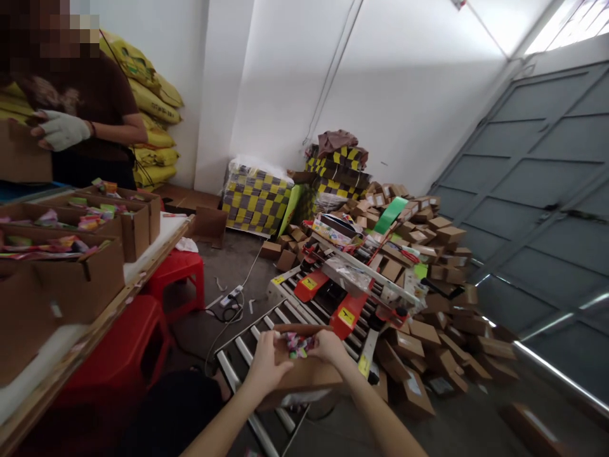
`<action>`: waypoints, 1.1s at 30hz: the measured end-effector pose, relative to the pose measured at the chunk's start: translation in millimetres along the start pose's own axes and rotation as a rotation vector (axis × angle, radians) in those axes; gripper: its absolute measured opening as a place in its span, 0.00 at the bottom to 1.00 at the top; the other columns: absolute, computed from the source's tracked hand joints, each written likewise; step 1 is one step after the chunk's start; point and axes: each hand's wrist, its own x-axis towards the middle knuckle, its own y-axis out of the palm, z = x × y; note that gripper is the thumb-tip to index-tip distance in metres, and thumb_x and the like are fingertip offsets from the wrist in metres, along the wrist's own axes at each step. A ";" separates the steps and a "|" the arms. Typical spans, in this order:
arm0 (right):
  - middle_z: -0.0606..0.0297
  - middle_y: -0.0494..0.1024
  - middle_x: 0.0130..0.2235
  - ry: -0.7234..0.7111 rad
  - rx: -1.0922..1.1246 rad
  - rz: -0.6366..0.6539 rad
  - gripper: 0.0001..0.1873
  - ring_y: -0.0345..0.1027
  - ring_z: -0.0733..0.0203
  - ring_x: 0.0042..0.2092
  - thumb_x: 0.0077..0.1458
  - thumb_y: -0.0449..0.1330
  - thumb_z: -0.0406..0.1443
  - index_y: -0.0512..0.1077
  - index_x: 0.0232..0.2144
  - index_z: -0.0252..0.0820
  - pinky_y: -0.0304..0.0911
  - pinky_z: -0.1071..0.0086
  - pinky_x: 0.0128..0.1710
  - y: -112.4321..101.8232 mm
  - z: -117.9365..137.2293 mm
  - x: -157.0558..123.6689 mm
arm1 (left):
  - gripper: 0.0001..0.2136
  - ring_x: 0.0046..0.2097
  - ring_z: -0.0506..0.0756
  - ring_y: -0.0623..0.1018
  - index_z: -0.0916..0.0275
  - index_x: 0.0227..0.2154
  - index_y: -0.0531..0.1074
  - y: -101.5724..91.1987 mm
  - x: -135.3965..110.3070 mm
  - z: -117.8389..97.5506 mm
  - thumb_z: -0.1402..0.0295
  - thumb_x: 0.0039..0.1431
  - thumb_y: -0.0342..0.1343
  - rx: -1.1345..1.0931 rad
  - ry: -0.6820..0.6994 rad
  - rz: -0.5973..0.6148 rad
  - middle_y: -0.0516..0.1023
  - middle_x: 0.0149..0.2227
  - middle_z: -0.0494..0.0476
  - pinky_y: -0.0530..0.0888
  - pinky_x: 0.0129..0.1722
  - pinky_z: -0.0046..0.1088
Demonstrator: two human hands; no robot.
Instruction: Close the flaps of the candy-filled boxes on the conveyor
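The one view sits on the person's head and looks forward and down along both forearms, so the left hand (pixel 267 369) and right hand (pixel 329 348) on the carton (pixel 307 376) appear very near, low in the middle. It is wide and tilted, which leans the grey door (pixel 547 190) at far right. It also takes in the table (pixel 143 274) edge at near left, the roller conveyor (pixel 245 348) ahead and the pile of boxes (pixel 442 317) beyond.

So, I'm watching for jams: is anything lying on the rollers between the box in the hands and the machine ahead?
Nothing visible. The left hand and right hand grip the box. The rollers between it and the red guides look bare.
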 end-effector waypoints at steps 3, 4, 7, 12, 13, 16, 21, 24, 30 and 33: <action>0.65 0.73 0.19 -0.048 0.047 -0.017 0.11 0.63 0.64 0.23 0.44 0.65 0.38 0.73 0.15 0.39 0.51 0.72 0.23 -4.1 -4.2 -10.9 | 0.42 0.60 0.69 0.60 0.65 0.54 0.56 -3.9 7.0 4.8 0.68 0.31 0.67 0.023 -0.075 -0.084 0.59 0.57 0.69 0.60 0.56 0.50; 0.65 0.74 0.20 -0.067 0.073 -0.022 0.13 0.64 0.64 0.24 0.48 0.62 0.39 0.73 0.16 0.39 0.52 0.72 0.24 -4.3 -7.7 -16.1 | 0.45 0.61 0.69 0.58 0.66 0.56 0.53 -6.8 10.7 4.7 0.68 0.31 0.67 0.002 -0.064 -0.025 0.57 0.58 0.71 0.58 0.58 0.50; 0.64 0.77 0.25 -0.086 0.149 -0.070 0.16 0.68 0.62 0.29 0.54 0.55 0.41 0.75 0.21 0.40 0.57 0.72 0.29 3.2 -19.6 -30.2 | 0.41 0.57 0.65 0.64 0.65 0.54 0.55 -13.3 23.0 3.6 0.69 0.34 0.67 -0.081 0.036 0.212 0.63 0.55 0.68 0.61 0.57 0.46; 0.52 0.76 0.40 0.050 0.224 -0.252 0.21 0.70 0.50 0.42 0.51 0.57 0.47 0.74 0.37 0.36 0.62 0.62 0.41 34.2 -29.1 -36.4 | 0.41 0.54 0.67 0.65 0.68 0.51 0.58 -8.3 17.9 8.8 0.67 0.31 0.70 0.006 0.048 0.222 0.64 0.50 0.67 0.62 0.55 0.48; 0.45 0.73 0.46 0.098 0.228 -0.308 0.28 0.67 0.45 0.47 0.49 0.58 0.50 0.71 0.44 0.32 0.61 0.57 0.45 39.5 -29.5 -35.1 | 0.40 0.54 0.66 0.65 0.68 0.52 0.57 -6.3 11.5 10.7 0.65 0.33 0.70 0.031 0.065 0.188 0.64 0.50 0.67 0.62 0.55 0.48; 0.31 0.51 0.61 0.132 0.223 -0.513 0.49 0.48 0.35 0.61 0.46 0.60 0.54 0.52 0.59 0.24 0.52 0.47 0.54 48.4 -30.5 -28.9 | 0.33 0.54 0.64 0.65 0.66 0.53 0.57 -2.0 -9.5 15.6 0.62 0.45 0.64 0.068 0.164 0.083 0.64 0.51 0.66 0.63 0.54 0.47; 0.45 0.49 0.64 -0.265 0.205 -0.567 0.34 0.36 0.44 0.66 0.56 0.52 0.49 0.56 0.59 0.34 0.47 0.48 0.59 45.5 -34.1 -18.6 | 0.16 0.54 0.58 0.67 0.62 0.48 0.63 -6.0 -18.8 13.8 0.65 0.58 0.53 0.046 0.382 0.063 0.68 0.52 0.62 0.64 0.54 0.40; 0.56 0.68 0.56 -0.395 0.215 -0.455 0.19 0.47 0.49 0.64 0.60 0.48 0.42 0.69 0.50 0.43 0.46 0.46 0.60 45.0 -37.4 -20.1 | 0.08 0.49 0.58 0.71 0.61 0.37 0.69 -11.7 -9.5 11.0 0.65 0.57 0.54 0.140 0.408 0.137 0.74 0.45 0.59 0.67 0.49 0.39; 0.55 0.54 0.64 -0.334 0.228 -0.296 0.27 0.41 0.51 0.66 0.61 0.45 0.43 0.56 0.61 0.43 0.43 0.48 0.61 60.0 -26.8 -52.6 | 0.06 0.46 0.58 0.72 0.60 0.30 0.72 -12.5 -18.6 -1.9 0.66 0.58 0.53 0.281 0.354 0.197 0.76 0.40 0.57 0.67 0.47 0.39; 0.56 0.49 0.66 -0.297 0.252 -0.286 0.31 0.38 0.51 0.66 0.61 0.45 0.46 0.51 0.63 0.42 0.41 0.49 0.62 63.7 -15.5 -64.7 | 0.10 0.41 0.58 0.71 0.61 0.30 0.72 -14.6 -30.9 -17.5 0.61 0.60 0.51 0.295 0.266 0.213 0.75 0.37 0.58 0.67 0.42 0.37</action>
